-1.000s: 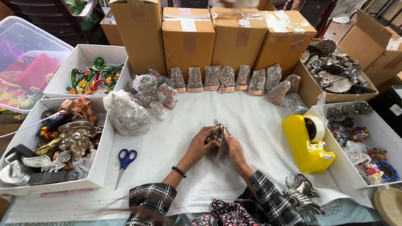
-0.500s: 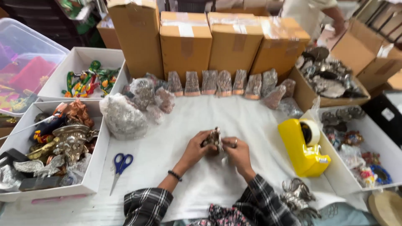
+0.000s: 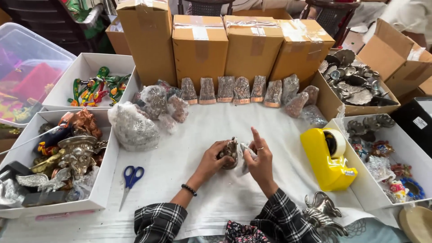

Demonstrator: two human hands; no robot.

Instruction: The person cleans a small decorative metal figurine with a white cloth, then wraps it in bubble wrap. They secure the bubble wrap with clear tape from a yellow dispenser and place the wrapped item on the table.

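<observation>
At the middle of the white cloth-covered table [image 3: 180, 180], the left hand [image 3: 211, 159] wraps its fingers round a small dark metal figurine [image 3: 230, 153], holding it upright just above the cloth, while the right hand [image 3: 261, 157] pinches a crumpled piece of clear plastic wrap [image 3: 245, 155] against the figurine's side, its index finger raised. The figurine looks cast and solid, so it is probably heavy for its size, stiff, and smooth enough to slip inside a film; its thin upper parts seem the likeliest to bend or catch, so the broad lower body, where the left hand already closes on it, looks the safest place to hold. The wrap is light, limp and slippery, and probably wants pinching at an edge. Open cloth lies all round the hands. A pair of blue-handled scissors [image 3: 130, 177] lies to the left, near a white tray of mixed metal ornaments [image 3: 108, 180]; a yellow tape dispenser [image 3: 328, 159] stands to the right, well apart from the hands. A row of small wrapped figures [image 3: 234, 88] lines the far side against brown cardboard boxes [image 3: 200, 49], and a silver winged ornament [image 3: 321, 211] sits at the near edge beside the right sleeve, close enough to snag.
</observation>
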